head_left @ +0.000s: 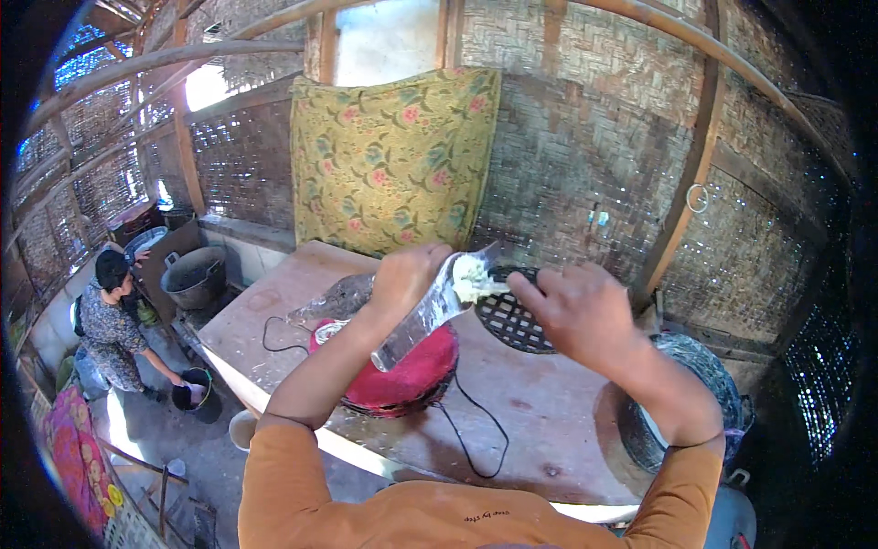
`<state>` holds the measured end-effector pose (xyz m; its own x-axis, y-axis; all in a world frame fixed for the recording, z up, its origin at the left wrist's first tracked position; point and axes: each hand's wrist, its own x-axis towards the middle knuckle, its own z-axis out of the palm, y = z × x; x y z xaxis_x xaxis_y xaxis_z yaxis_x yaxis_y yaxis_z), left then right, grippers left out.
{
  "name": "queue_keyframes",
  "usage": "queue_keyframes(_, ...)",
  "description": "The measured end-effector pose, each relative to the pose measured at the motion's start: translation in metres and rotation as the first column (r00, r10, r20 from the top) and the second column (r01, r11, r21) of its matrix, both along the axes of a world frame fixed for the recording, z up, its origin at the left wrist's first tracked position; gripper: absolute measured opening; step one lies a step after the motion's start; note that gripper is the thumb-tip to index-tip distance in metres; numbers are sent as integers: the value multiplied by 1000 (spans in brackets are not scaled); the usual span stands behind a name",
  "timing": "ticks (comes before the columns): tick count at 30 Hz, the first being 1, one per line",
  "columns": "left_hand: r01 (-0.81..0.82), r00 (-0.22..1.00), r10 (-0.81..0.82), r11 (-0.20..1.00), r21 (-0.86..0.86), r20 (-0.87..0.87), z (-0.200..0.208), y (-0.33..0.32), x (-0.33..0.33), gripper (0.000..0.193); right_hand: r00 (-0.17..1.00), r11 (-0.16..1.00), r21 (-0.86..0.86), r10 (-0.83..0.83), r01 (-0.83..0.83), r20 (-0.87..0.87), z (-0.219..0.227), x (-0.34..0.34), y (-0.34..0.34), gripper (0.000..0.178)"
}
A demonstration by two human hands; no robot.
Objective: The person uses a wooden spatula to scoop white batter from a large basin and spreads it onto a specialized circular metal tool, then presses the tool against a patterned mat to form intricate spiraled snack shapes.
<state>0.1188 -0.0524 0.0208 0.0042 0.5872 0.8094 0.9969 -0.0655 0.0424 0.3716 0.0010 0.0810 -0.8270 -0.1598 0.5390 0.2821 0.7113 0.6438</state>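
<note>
Above the table, my left hand (pixel 409 274) is closed round a shiny, silvery tube-like container (pixel 422 322), held tilted. A lump of pale, greenish-white dough-like stuff (pixel 471 273) sits at its upper end. My right hand (pixel 576 306) is closed on a pale, slim stick-like tool (pixel 492 288) that touches the lump; its exact kind cannot be made out. Under the container lies a round basket-like thing topped with red cloth (pixel 402 375). Past my right fingers is a black openwork tray (pixel 517 322), partly hidden by that hand.
The wooden table (pixel 540 412) bears a black cord (pixel 477 414) and a dark grey bundle (pixel 340 297). A large dark basin (pixel 700 366) stands at the right. At far left a person (pixel 110 320) reaches into a black bucket (pixel 194 392), near a big pot (pixel 194 279).
</note>
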Motion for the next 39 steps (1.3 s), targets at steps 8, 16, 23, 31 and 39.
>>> queue_keyframes(8, -135, 972, 104, 981, 141, 213, -18, -52, -138, 43, 977, 977, -176, -147, 118, -157, 27, -40, -22, 34)
queue_keyframes(16, -262, 963, 260, 965, 24, 73, -1, -65, -152, 50, 999, 994, -112, 11, -16, -43, 42, -122, -39, 32)
queue_keyframes(23, -118, 992, 123, 986, -119, 37, -24, -78, -172, 32, 982, 987, 14, 161, -163, 101, -1, -166, -35, 29)
queue_keyframes(31, -165, 986, 165, 985, -52, -12, -48, -86, -231, 32, 994, 999, 3, 48, -49, 101, 22, -197, -55, 33)
queue_keyframes(39, -215, 966, 211, 976, 15, 150, -30, -115, -255, 36, 990, 979, -152, 138, -138, -7, -9, -211, -49, 33)
